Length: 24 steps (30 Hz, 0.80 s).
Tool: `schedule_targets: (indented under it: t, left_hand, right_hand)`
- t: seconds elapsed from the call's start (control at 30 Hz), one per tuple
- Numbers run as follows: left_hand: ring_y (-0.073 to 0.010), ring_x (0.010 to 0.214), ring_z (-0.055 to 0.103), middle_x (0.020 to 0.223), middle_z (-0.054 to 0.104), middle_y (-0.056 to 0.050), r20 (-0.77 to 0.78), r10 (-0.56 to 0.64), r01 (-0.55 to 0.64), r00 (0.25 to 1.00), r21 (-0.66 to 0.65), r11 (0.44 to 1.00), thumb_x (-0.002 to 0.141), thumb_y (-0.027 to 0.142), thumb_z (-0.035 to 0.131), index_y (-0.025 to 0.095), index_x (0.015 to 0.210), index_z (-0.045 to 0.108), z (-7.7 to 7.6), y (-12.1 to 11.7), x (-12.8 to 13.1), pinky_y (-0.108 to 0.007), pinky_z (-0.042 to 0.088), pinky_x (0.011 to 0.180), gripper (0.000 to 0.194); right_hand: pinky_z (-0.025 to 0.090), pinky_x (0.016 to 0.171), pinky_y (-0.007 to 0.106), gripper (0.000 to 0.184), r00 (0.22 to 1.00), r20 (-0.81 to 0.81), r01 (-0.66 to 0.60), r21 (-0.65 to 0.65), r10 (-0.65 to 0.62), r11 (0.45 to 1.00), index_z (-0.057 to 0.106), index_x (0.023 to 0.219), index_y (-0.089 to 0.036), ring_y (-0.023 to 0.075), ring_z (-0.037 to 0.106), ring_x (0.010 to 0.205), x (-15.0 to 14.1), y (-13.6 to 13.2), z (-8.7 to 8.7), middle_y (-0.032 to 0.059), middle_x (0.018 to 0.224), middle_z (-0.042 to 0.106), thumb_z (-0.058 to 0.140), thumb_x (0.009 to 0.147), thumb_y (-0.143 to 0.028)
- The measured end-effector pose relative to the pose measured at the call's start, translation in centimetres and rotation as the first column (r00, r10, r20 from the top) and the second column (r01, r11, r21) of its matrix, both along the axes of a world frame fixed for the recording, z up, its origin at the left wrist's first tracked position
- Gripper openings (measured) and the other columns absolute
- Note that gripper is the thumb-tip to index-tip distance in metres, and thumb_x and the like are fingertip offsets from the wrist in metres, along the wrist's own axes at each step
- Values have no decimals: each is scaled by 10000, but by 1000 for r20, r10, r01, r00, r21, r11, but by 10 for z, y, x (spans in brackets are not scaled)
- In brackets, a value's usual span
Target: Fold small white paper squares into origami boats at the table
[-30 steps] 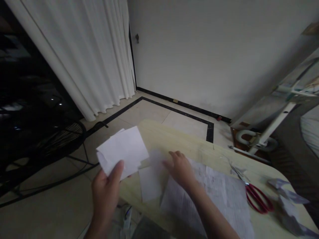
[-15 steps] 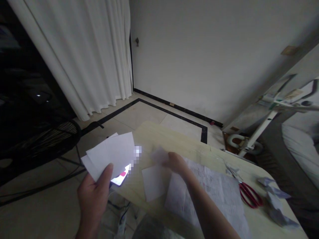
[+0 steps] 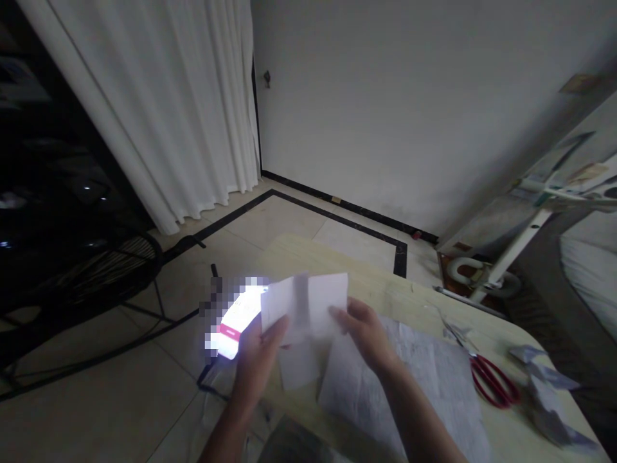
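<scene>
My left hand (image 3: 260, 347) is closed around several white paper pieces (image 3: 278, 302), its thumb pressed on their near side. Beside them, my right hand (image 3: 364, 328) pinches another white paper piece (image 3: 329, 292) by its right edge. The two sets of paper meet or overlap just above the table, with a darker band between them. Below the hands a white paper sheet (image 3: 299, 372) lies flat, partly covered by the held papers. Under my right forearm is a large greyish sheet (image 3: 429, 379) with faint markings.
Scissors with red handles (image 3: 495, 382) lie on the pale wooden table (image 3: 284, 251), right of the grey sheet. Crumpled paper scraps (image 3: 549, 405) are near the right edge. A lit phone screen (image 3: 236, 325) glows behind my left hand. A black wicker chair (image 3: 139, 257) stands at left.
My right hand has picked up a paper piece from the table. My left hand has moved right with its papers, bringing both hands' papers together. The phone screen has come into view.
</scene>
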<state>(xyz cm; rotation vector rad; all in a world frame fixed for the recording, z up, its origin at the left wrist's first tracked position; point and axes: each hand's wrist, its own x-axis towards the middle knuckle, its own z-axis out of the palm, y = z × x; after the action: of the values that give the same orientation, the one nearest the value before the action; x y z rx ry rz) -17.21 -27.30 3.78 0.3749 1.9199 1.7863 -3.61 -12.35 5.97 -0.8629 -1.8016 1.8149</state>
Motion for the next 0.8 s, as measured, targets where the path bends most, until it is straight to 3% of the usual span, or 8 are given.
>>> schedule_targets:
  t: [0.1, 0.2, 0.37, 0.53, 0.67, 0.8]
  left_hand:
    - [-273, 833, 712, 955, 745, -109, -68, -27, 28, 997, 19, 999, 728, 378, 691, 140, 1030, 679, 7, 9, 13, -297, 587, 573, 385]
    - [-284, 860, 712, 963, 748, -112, -79, -43, 46, 996, 30, 999, 739, 373, 670, 137, 1033, 682, 12, 14, 20, -326, 592, 638, 377]
    - [-284, 861, 710, 936, 749, -132, -154, -14, 13, 988, -8, 1000, 737, 356, 659, 149, 953, 693, 4, 23, 31, -330, 583, 676, 302]
    - [-266, 889, 697, 932, 747, -114, -213, -93, 98, 973, 17, 995, 772, 401, 625, 152, 943, 692, -16, 32, 32, -324, 564, 725, 309]
    - [-232, 669, 673, 688, 709, -68, -358, -148, 116, 922, -109, 987, 775, 441, 614, 155, 724, 660, -21, 40, 19, -304, 533, 594, 293]
    - [-232, 609, 644, 607, 669, -52, -484, -131, 73, 865, -138, 988, 752, 460, 626, 166, 671, 639, -8, 51, 7, -316, 518, 571, 305]
  right_hand:
    - [325, 499, 238, 334, 990, -30, 136, -65, -138, 989, 590, 859, -167, 115, 470, 530, -10, -8, -6, -10, 643, 595, 719, 694, -427]
    - [346, 517, 240, 454, 987, -25, 156, -85, -158, 984, 569, 1040, -168, 122, 486, 546, -14, -5, -15, -16, 664, 602, 728, 682, -396]
    - [390, 548, 261, 277, 996, 47, 72, 90, -77, 993, 623, 786, -150, 152, 524, 614, -14, -6, -17, 28, 708, 618, 601, 794, -426]
    - [473, 661, 283, 212, 996, 17, 82, 292, -91, 953, 595, 963, -168, 184, 592, 746, -15, -13, -8, 33, 827, 653, 555, 837, -333]
    - [459, 916, 362, 435, 999, -8, 45, 399, -46, 916, 488, 1240, -191, 229, 582, 1051, -16, -11, -4, 79, 1156, 626, 587, 840, -328]
    - [363, 1054, 426, 601, 999, 29, 19, 440, -35, 898, 399, 1357, -202, 266, 473, 1254, -21, -2, -5, 116, 1349, 522, 613, 833, -404]
